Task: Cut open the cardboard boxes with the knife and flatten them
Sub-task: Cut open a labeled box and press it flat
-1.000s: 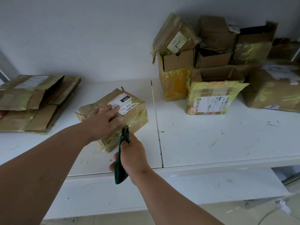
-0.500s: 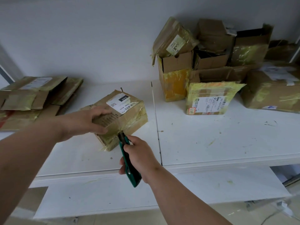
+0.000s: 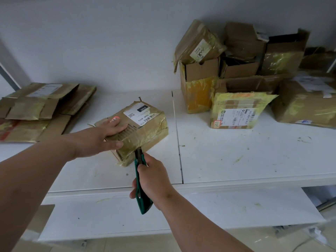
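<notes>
One box (image 3: 143, 128), one knife (image 3: 141, 179) (green)

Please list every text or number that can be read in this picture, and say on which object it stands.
"060": black tag on the white label of the taped box under the left hand.
"068 A05": same label.
Box with barcode label: print too small.
Tilted box label: blurred.
</notes>
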A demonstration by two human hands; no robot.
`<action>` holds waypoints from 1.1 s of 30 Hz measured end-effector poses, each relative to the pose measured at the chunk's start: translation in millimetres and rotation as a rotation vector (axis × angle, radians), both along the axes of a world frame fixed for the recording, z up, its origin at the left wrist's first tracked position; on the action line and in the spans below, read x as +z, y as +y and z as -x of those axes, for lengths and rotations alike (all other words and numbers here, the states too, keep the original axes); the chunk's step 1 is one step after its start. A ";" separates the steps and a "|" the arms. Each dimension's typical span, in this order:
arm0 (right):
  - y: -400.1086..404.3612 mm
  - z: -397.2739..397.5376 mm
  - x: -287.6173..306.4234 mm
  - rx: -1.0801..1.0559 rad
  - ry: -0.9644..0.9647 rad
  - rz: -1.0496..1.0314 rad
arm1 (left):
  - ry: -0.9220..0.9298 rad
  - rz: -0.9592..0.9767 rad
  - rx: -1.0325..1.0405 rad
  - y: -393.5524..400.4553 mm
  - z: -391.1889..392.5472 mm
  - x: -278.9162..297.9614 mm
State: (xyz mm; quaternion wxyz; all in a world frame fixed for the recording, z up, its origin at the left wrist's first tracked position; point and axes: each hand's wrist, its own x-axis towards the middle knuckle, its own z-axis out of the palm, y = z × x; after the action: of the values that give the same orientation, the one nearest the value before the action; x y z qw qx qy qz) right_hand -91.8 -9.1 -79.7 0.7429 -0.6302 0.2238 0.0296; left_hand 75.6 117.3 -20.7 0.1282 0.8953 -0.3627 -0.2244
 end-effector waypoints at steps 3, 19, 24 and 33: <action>3.3 0.9 0.9 -0.004 -0.007 -0.013 | -0.037 -0.015 -0.013 -0.5 2.3 -1.5; 37.9 10.2 -6.1 -0.043 0.003 -0.098 | -0.106 0.038 -0.034 3.2 5.9 -9.8; 88.2 17.9 -2.6 0.215 -0.001 -0.056 | -0.103 0.089 -0.023 -2.6 6.4 -11.4; 32.9 20.3 9.8 0.059 0.053 0.099 | 0.167 0.160 0.048 19.6 4.1 8.2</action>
State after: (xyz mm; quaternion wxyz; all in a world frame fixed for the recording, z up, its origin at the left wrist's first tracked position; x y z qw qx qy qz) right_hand -112.1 23.8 -70.0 0.7034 -0.6715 0.2262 0.0570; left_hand 71.5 136.9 -12.5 0.2342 0.8690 -0.3458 -0.2653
